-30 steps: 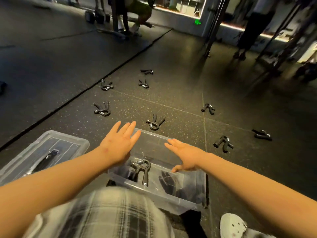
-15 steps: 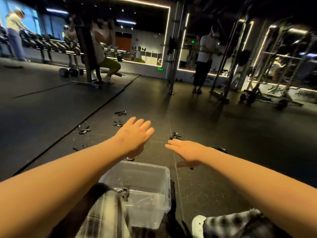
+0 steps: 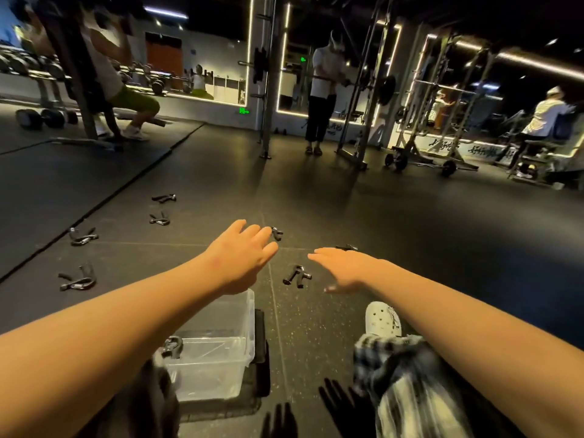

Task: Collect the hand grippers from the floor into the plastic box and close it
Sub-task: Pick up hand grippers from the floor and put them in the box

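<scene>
Black hand grippers (image 3: 296, 275) scatter the dark floor (image 3: 410, 248); left grip (image 3: 243, 257) and right grip (image 3: 344, 268) hover flat, empty; in this gloom one may go uncollected.

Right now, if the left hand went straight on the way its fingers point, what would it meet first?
Probably the hand gripper lying on the floor just beyond the left hand; nothing shows between them. The hand's height is unclear, so it might pass over.
</scene>
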